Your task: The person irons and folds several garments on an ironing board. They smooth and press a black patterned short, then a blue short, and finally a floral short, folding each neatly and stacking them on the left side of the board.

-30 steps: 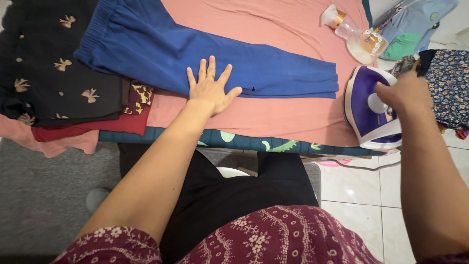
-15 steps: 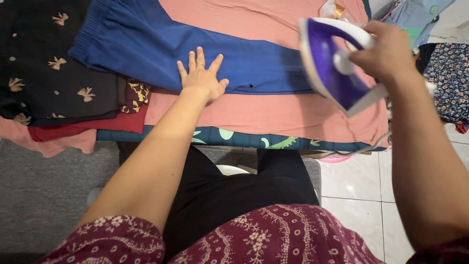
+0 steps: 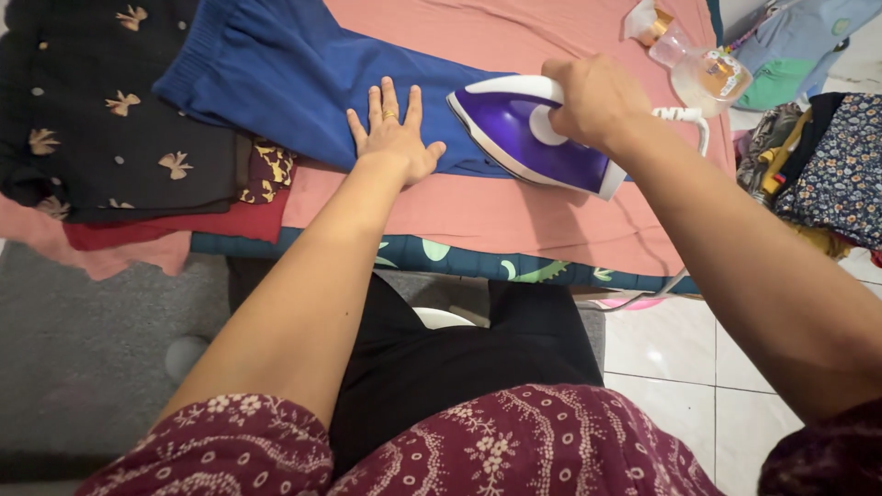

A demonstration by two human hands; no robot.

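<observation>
While the pink cloth (image 3: 514,216) covers the desk, the blue trousers (image 3: 276,83) lie flat across it, waistband toward the upper left. A dark garment with gold bows (image 3: 101,119) sits stacked at the left. Your right hand (image 3: 595,99) has its fingers clenched around the handle of the purple-and-white iron (image 3: 524,138), tip pointing left, on the trouser leg. Your left hand (image 3: 393,138) lies flat, fingers released and spread, on the trousers just beside the iron's tip. A spray bottle (image 3: 694,64) lies at the upper right.

a clear spray bottle (image 3: 700,72) lies beside black folded clothes (image 3: 101,110).
</observation>
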